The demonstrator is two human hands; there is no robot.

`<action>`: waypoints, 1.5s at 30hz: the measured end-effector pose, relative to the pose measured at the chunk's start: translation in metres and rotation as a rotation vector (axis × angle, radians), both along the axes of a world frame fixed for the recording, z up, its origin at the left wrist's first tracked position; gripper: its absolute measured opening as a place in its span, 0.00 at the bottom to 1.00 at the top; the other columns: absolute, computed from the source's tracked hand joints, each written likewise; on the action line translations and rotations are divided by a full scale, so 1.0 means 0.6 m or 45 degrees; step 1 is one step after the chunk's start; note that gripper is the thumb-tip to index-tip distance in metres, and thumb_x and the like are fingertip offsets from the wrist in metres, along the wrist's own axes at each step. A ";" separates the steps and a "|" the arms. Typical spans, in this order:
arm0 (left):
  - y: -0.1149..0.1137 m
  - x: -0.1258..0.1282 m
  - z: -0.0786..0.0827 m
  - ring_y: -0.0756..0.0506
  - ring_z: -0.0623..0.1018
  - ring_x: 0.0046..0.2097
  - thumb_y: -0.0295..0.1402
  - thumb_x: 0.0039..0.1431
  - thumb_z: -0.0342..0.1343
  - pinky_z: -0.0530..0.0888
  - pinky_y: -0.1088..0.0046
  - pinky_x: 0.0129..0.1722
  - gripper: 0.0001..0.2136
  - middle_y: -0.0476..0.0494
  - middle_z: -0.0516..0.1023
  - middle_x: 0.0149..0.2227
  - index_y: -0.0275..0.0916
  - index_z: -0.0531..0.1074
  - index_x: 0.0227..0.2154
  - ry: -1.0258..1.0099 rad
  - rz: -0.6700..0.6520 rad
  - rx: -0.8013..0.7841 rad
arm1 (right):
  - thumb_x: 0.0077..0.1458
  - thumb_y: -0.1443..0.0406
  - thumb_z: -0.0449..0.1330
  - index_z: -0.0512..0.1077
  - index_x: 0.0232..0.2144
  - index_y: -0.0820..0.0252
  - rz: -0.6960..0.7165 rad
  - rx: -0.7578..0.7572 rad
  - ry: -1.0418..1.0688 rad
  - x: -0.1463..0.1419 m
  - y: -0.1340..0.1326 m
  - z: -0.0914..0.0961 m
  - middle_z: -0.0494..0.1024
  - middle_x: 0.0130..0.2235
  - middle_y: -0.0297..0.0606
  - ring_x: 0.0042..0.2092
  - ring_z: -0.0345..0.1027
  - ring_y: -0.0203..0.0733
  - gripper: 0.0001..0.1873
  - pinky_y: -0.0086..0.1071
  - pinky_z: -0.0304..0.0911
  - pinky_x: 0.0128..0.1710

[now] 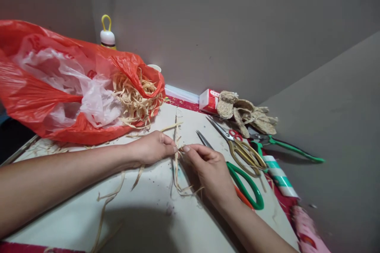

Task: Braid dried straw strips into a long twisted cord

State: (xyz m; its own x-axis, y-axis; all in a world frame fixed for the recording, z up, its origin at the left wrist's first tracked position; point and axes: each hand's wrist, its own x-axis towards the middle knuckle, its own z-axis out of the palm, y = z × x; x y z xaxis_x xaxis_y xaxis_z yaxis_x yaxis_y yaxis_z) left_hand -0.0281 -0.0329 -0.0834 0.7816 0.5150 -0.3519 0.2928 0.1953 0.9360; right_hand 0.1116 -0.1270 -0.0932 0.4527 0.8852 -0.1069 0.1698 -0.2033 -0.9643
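Observation:
My left hand and my right hand meet over the middle of the white tabletop. Both pinch pale dried fibre strands between thumb and fingertips, a short gap apart. A thin upright strand rises above the pinch, and loose ends curl down and to the right below it. More strands trail on the table under my left forearm. Close by my right hand lie green-handled scissors, partly hidden by that hand. The exact knot or join at the fingertips is too small to make out.
A red plastic bag full of fibre strips lies at the left, with a yellow-looped bottle behind. At the right are gold-handled scissors, woven straw pieces, a red-and-white box, green-handled pliers and a striped roll.

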 end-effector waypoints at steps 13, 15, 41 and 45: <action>0.000 0.001 -0.007 0.56 0.53 0.20 0.38 0.52 0.50 0.50 0.78 0.19 0.13 0.55 0.57 0.17 0.33 0.69 0.22 0.010 -0.017 0.131 | 0.45 0.58 0.64 0.70 0.26 0.60 -0.034 0.057 -0.019 -0.011 -0.009 -0.012 0.69 0.24 0.31 0.25 0.59 0.33 0.12 0.27 0.56 0.25; 0.000 0.001 -0.007 0.56 0.53 0.20 0.39 0.52 0.51 0.50 0.79 0.19 0.13 0.55 0.58 0.17 0.33 0.69 0.22 0.010 -0.011 0.137 | 0.45 0.57 0.64 0.69 0.26 0.60 -0.019 0.046 0.007 -0.011 -0.007 -0.009 0.69 0.24 0.31 0.25 0.59 0.33 0.13 0.26 0.56 0.24; 0.003 0.002 -0.006 0.56 0.51 0.19 0.40 0.54 0.50 0.49 0.79 0.19 0.14 0.56 0.54 0.17 0.35 0.66 0.21 0.072 -0.104 0.233 | 0.44 0.57 0.64 0.70 0.28 0.62 0.217 -0.144 0.145 0.019 0.005 -0.005 0.71 0.23 0.32 0.22 0.59 0.31 0.13 0.25 0.54 0.21; 0.005 0.003 0.001 0.57 0.50 0.18 0.40 0.54 0.51 0.48 0.79 0.18 0.14 0.57 0.53 0.14 0.35 0.67 0.20 0.082 -0.121 0.148 | 0.44 0.59 0.63 0.69 0.25 0.61 0.275 -0.137 0.057 0.019 0.007 0.004 0.69 0.21 0.30 0.22 0.58 0.32 0.11 0.26 0.54 0.22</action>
State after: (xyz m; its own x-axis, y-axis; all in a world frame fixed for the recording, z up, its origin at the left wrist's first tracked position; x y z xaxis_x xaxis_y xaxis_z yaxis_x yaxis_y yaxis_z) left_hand -0.0265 -0.0301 -0.0830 0.8064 0.4800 -0.3455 0.3651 0.0555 0.9293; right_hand 0.1230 -0.1228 -0.0908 0.2466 0.9434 -0.2216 0.1777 -0.2688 -0.9467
